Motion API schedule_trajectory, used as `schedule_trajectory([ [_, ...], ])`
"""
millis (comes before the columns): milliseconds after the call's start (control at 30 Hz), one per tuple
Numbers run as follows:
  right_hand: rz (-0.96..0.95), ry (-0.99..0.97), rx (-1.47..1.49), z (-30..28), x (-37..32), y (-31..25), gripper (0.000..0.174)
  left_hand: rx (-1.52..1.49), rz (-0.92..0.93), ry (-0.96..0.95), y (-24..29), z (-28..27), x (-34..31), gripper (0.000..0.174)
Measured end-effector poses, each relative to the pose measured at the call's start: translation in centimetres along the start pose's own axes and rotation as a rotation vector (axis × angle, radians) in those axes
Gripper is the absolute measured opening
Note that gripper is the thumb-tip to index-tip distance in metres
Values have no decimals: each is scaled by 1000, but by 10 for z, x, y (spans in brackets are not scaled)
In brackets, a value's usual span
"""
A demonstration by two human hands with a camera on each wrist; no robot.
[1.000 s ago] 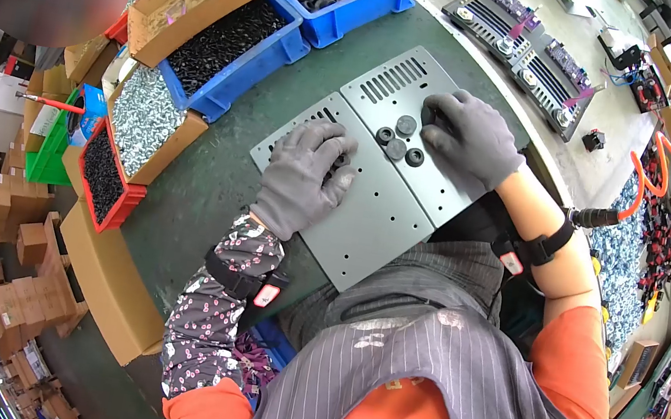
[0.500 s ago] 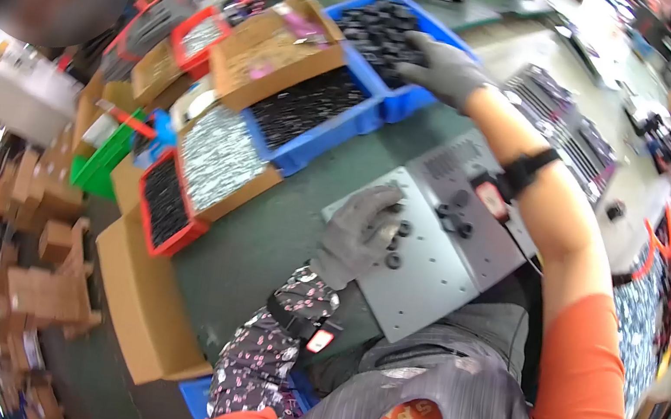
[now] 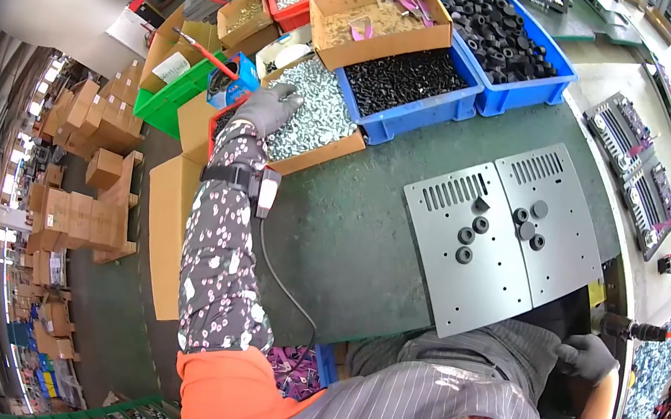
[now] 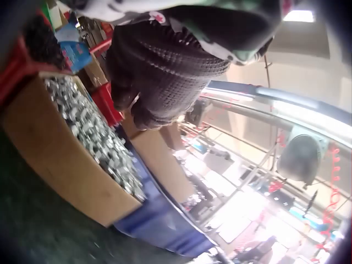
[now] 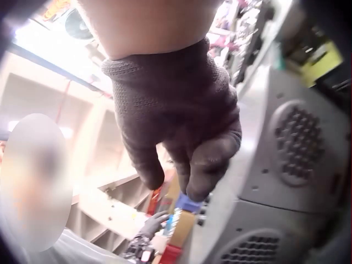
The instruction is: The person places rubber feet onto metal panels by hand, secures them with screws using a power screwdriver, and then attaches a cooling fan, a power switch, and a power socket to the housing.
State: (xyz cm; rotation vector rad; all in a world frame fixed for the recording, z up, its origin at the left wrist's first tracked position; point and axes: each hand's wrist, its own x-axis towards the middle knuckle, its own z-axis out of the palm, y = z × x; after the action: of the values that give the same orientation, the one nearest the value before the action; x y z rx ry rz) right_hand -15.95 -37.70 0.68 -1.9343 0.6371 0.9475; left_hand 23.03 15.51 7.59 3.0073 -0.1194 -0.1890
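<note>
My gloved left hand (image 3: 268,107) reaches over the near-left side of a cardboard box of silver screws (image 3: 315,101). In the left wrist view its fingers (image 4: 151,118) are loosely bent beside that box, and nothing shows between them. Low at the table's right edge, by my lap, hangs my gloved right hand (image 3: 590,359), fingers loosely curled and holding nothing in the right wrist view. Two grey slotted metal plates lie side by side, the left plate (image 3: 450,289) and the right plate (image 3: 569,255). Several black rubber feet (image 3: 464,254) sit on each.
Behind the plates stand a blue bin of black screws (image 3: 383,129) and a blue bin of black rubber feet (image 3: 515,102). A power screwdriver (image 3: 624,327) with an orange coiled hose is near my right hand. Heatsink assemblies (image 3: 635,174) lie on the right.
Both hands were at the plates; then my right hand reached the rubber-feet bin and has since dropped to the table edge. My left hand left the plate for the silver screws. The head view shifted left.
</note>
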Motion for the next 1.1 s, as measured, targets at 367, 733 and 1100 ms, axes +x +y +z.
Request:
schedule_trajectory([
  [367,-657,1010,-58,-4,23,92,29,-230,-204,-191,8,1,-4,44],
  [733,-627,593,793,-8,37,89,51,-1519,-436,-119,-22,0,-2,17],
  [1100,-741,757,713,-12,43,104,50,-2381,-83,-352,-38,0,-18,14],
])
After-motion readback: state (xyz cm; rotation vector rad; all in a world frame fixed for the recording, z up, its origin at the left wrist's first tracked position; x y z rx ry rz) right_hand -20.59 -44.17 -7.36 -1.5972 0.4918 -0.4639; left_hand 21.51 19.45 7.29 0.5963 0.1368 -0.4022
